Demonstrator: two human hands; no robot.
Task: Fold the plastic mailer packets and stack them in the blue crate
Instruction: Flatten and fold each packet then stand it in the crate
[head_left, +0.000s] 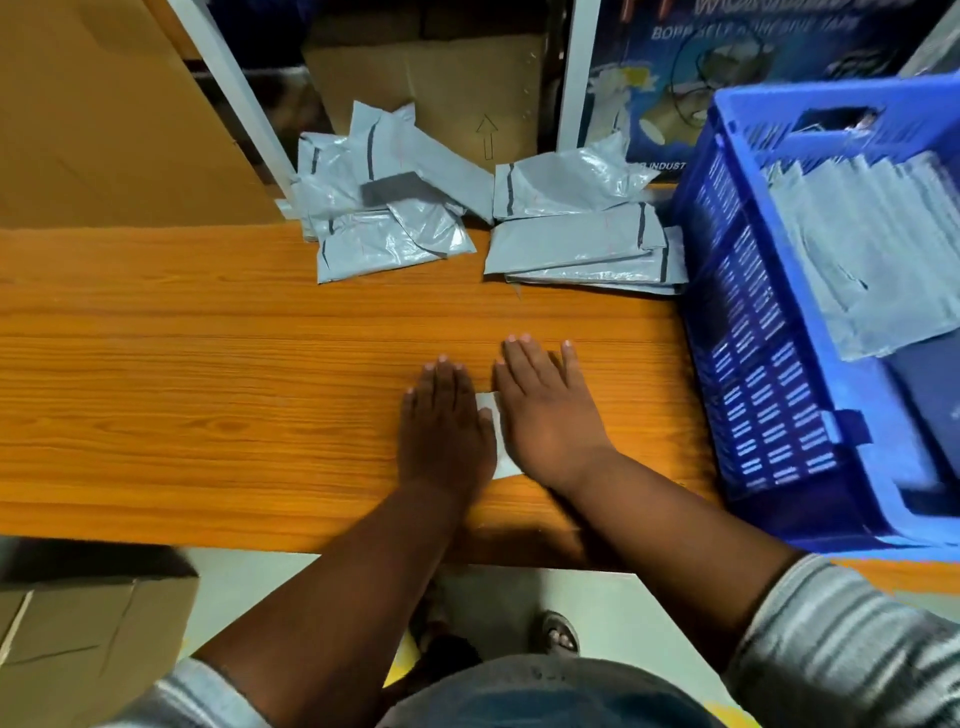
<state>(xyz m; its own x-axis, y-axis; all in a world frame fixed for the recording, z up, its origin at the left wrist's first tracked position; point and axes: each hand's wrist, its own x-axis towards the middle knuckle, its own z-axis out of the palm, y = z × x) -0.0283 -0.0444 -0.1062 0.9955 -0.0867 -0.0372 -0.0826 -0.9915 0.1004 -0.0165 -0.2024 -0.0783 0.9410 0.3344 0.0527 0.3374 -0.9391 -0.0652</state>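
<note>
Both hands lay flat on the orange wood-grain tabletop (208, 364), pressing down a folded pale plastic mailer packet (496, 426) of which only a narrow strip showed between them. The left hand (444, 421) had its fingers straight and close together; the right hand (545, 410) had its fingers straight and slightly spread. Neither pinched anything.

At about twelve o'clock from the hands lay a loose heap of crumpled grey plastic mailers (384, 208), and at one o'clock a flatter pile of grey mailers (582, 244), just beside the blue perforated plastic crate (769, 332). The crate stood at three o'clock and held a row of folded grey mailers (872, 249).

The film looked thin, light, limp and slick, so a crease would likely spring open unless held flat. The safest hold seemed to be a pinch across the folded edge, thumb beneath, before carrying it to the crate.
</note>
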